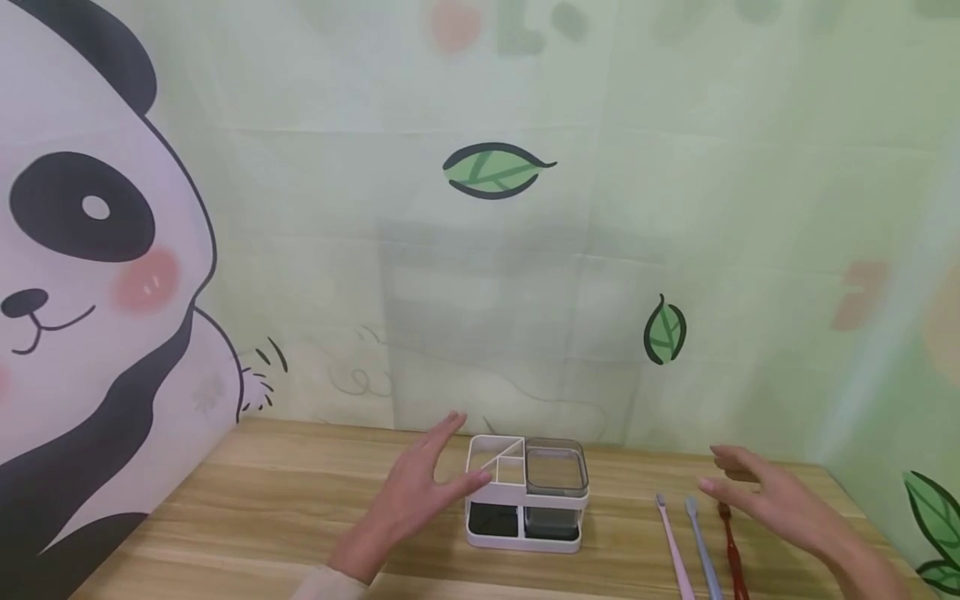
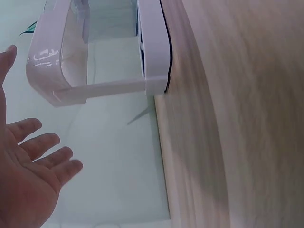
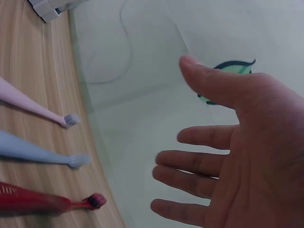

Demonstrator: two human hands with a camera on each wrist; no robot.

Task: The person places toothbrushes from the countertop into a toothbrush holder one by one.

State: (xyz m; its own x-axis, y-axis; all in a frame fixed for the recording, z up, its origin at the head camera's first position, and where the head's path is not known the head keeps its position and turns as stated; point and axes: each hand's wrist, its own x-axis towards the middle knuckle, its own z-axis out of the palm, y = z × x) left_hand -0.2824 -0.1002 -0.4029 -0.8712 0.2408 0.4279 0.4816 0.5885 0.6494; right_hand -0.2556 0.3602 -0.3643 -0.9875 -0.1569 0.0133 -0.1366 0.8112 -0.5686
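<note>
A white holder (image 1: 522, 495) with divided upper compartments and a clear cup (image 1: 556, 469) in its right side stands on the table. Close to its left side is my left hand (image 1: 415, 487), fingers spread and holding nothing; the left wrist view shows its palm (image 2: 28, 185) beside the holder's white frame (image 2: 47, 71). On the right lie three toothbrushes in a row: pink (image 1: 675, 550), blue (image 1: 703, 546) and red (image 1: 733, 554). Over the red one's head hovers my right hand (image 1: 780, 500), its fingers extended and grasping nothing. Their bristle ends point toward the back.
The wooden table (image 1: 300, 500) ends at a pale green backdrop (image 1: 300, 208) printed with leaves and a large panda (image 1: 90, 250). A corner of the holder (image 3: 45, 9) shows at the top left of the right wrist view.
</note>
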